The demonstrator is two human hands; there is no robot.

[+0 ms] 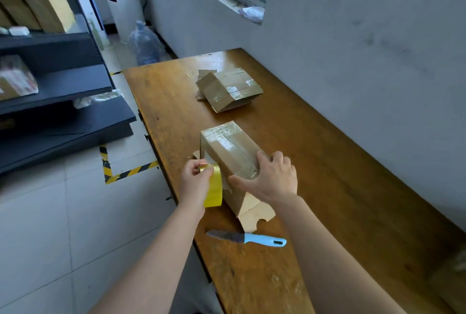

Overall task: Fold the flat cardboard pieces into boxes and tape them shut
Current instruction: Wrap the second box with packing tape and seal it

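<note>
A brown cardboard box (227,148) lies on its side on the wooden table (315,162), its far end covered with clear tape and its near flaps (254,213) standing open. My right hand (269,177) presses flat on the box's top near the front. My left hand (195,180) grips a yellow tape roll (214,187) held against the box's left side, with a strip of clear tape running from the roll onto the cardboard. A second taped box (228,90) rests farther back on the table, on top of flat cardboard.
A knife with a light blue handle (248,238) lies on the table near me. Dark shelves (58,102) with boxes stand at the left across a tiled floor. A water jug (145,44) sits by the wall. The grey wall runs along the table's right.
</note>
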